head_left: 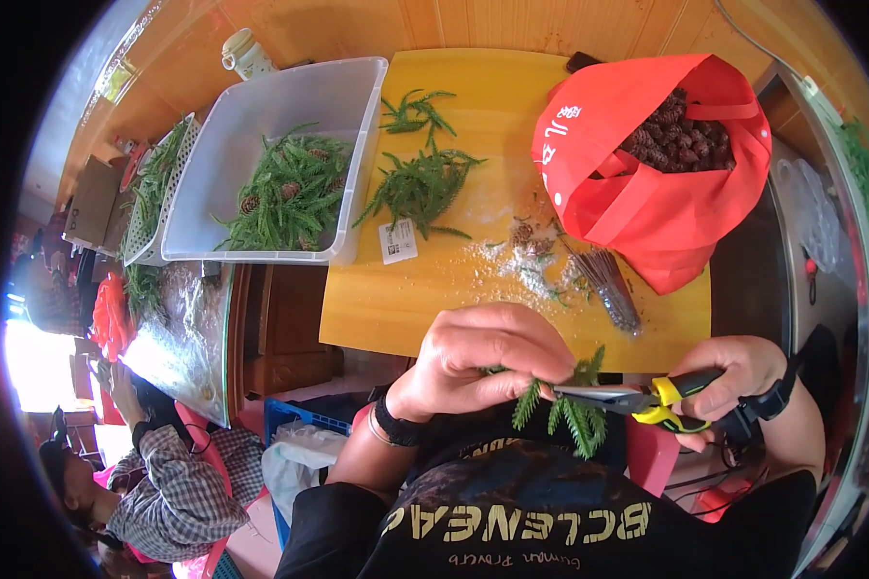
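We look steeply down from the wearer's head through one wide fisheye lens, black printed cloth shirt [521, 487] nearest at lower centre, bare left hand [488, 352] and bare right hand [743, 372] close, below mid-frame, smooth yellow rectangular tabletop [377, 314] farther off, upper centre

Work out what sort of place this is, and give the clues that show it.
Probably a small craft workshop: a plastic bin of green sprigs, a red bag of pine cones, and pliers in the right hand.
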{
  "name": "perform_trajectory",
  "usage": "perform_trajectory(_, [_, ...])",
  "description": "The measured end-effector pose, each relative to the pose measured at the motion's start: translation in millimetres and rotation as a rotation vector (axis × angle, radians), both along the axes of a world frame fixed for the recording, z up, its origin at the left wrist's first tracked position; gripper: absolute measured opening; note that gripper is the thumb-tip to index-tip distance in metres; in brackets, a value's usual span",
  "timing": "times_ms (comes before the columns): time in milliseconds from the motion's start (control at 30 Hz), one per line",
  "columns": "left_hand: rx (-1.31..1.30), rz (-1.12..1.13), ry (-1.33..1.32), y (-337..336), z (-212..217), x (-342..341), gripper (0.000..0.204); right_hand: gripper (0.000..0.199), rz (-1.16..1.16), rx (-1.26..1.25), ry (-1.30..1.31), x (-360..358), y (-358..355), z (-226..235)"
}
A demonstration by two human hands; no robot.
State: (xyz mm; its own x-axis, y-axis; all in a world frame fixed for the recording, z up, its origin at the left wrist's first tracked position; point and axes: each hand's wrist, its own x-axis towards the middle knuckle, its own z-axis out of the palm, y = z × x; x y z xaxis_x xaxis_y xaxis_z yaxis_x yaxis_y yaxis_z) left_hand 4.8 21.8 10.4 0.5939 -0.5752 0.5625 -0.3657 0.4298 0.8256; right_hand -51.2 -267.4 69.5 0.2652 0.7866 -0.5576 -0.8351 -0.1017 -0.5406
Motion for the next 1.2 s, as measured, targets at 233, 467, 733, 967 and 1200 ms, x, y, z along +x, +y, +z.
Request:
perform_trajectory(233, [-0.039, 0.018, 0.047, 3.3, -1.2, -1.3, 0.008, 0.021, 0.201, 0.341, -0.003, 0.8, 4.7, -14.8])
perform_trajectory(467, [-0.235, -0.213, 0.145, 3.0, 10.6, -1.1, 0.01, 0.019, 0.149, 0.567, -0.062, -12.3, 13.8, -25.9])
perform_trajectory(733, [-0.062, 0.108, 0.165, 9.7, -0.2, 3.8, 0.011, 0.029, -0.036, -0.447, -1.475, -6.7, 21.3, 7.6])
perform_trajectory(967, [0.029, 0.253, 0.257, 3.4, 0.2, -5.1, 0.011, 0.033, -0.069, -0.727, -1.937, -5.2, 37.7, 5.7])
perform_trajectory(1200, [0.085, 0.273, 0.243, 1.5, 3.1, -7.1, 0.01, 0.03, -0.071, -0.762, -2.007, -5.4, 40.5, -7.6])
